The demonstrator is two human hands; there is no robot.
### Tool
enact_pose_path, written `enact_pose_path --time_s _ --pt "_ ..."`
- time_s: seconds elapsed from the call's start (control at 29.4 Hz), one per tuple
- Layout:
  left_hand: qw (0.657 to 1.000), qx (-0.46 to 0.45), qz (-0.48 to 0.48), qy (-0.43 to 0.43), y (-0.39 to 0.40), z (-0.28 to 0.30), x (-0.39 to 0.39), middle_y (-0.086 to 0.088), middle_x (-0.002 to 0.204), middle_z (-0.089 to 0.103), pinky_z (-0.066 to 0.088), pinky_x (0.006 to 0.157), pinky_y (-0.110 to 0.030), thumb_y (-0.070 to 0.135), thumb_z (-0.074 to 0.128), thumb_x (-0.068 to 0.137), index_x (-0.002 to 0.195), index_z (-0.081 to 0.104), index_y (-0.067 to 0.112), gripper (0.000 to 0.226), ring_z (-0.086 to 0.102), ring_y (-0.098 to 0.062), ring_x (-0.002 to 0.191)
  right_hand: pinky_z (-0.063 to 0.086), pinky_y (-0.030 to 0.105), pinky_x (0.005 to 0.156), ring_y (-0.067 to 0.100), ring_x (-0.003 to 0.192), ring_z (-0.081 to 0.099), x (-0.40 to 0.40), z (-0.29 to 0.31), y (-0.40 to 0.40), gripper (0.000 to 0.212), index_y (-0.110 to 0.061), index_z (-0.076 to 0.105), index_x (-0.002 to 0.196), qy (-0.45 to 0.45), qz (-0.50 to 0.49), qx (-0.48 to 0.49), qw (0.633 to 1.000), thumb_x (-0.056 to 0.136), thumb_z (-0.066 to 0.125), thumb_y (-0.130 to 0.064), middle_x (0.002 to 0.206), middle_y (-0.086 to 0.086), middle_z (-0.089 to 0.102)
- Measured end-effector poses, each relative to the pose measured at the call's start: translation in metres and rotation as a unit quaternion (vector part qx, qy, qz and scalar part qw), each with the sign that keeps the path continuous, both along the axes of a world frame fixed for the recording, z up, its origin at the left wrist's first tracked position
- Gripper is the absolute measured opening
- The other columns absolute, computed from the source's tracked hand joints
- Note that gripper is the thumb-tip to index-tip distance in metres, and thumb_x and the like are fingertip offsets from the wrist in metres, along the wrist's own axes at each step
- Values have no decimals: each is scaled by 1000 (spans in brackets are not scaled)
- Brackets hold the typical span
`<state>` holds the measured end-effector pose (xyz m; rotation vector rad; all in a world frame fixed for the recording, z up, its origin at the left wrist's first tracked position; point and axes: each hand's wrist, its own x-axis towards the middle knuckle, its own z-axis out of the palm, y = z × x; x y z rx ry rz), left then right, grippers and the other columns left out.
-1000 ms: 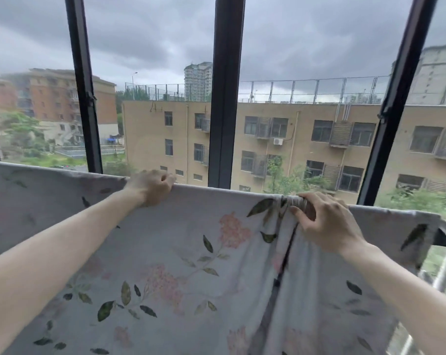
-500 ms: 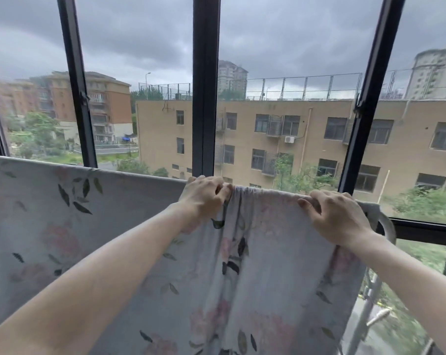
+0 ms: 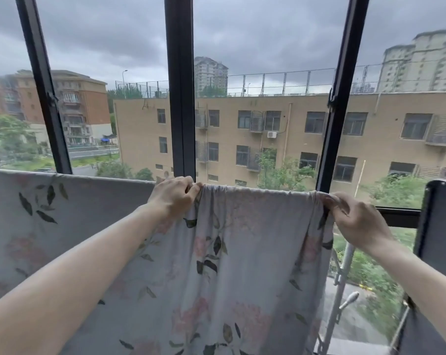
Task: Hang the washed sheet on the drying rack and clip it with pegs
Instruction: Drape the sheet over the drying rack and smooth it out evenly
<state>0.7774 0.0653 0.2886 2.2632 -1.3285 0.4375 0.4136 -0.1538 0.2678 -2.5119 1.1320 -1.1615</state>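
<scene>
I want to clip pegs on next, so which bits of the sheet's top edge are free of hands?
The top edge of the sheet is free between the left hand and right hand, and along the flat stretch left of the left hand. It is bunched under both hands. No pegs show.

Flat grey daylight through window frame, overcast sky behind it, no glare. My forearms below frame evenly lit, no hard shadows. Frame posts left and right of centre lean outward, wide-angle bend. Greenery far right of frame smeared, soft.
</scene>
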Motion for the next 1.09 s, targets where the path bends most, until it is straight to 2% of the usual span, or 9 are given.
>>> enact_pose_path --time_s 0.07,0.24,0.34,0.44,0.58,0.82,0.92,1.02,1.09 --pt "1000 -14 -7 -12 -3 -1 -3 6 79 58 39 94 -47 56 32 105 74 46 25 46 55 -25 92 58 43 68 27 69 64 -1 -1 -1 30 -30 72 116 -30 -14 -20 999 105 46 -41 74 -7 65" --pt "999 -25 -11 -29 -4 -3 0 6 79 59 33 87 -42 54 31 106 74 47 25 46 53 -24 88 60 45 65 32 67 69 4 18 -10 27 -23 74 113 -78 -46 -46 995 106 49 -32 77 6 74" --pt "999 -29 -16 -34 -1 -3 7 7 76 59 31 84 -41 55 31 106 73 47 25 48 53 -23 84 49 37 69 37 83 68 -5 45 -31 34 -10 72 111 -191 -94 -21 977 107 47 -33 95 18 75" --pt "999 -24 -17 -28 3 0 13 5 74 59 33 82 -42 54 32 106 71 47 24 49 53 -25 82 47 42 81 44 103 65 -29 65 -59 43 -3 69 114 -259 -197 34 945 106 44 -38 114 26 70" --pt "999 -17 -22 -22 3 1 7 6 75 59 34 80 -42 55 33 106 72 48 25 48 53 -23 84 47 42 98 45 119 60 -62 50 -75 36 -4 71 119 -193 -291 158 924 104 52 -31 127 28 66" --pt "999 -8 -26 -39 0 6 -3 5 76 57 37 87 -44 53 32 107 70 44 31 45 53 -25 83 49 34 91 28 108 66 -28 14 -33 26 -16 76 111 -117 -135 147 973 99 61 -34 116 8 75" --pt "999 -4 -21 -42 1 4 -2 4 77 60 39 88 -45 54 31 107 72 49 27 47 56 -27 86 48 43 99 31 112 63 -9 7 -20 31 -24 77 106 -99 -83 146 981 103 53 -44 112 6 75" --pt "1000 -1 -2 -31 3 4 -4 2 80 61 37 85 -43 51 32 107 76 53 23 47 57 -28 87 40 40 72 30 81 56 -2 3 -16 50 -22 51 63 -100 -44 158 981 107 44 -46 69 3 58" --pt "1000 15 11 -15 2 8 -7 2 85 62 36 85 -42 50 32 108 81 57 23 45 58 -28 93 26 37 58 25 62 42 -2 -1 -16 55 -17 33 60 -116 -17 157 981 108 42 -42 56 0 41"
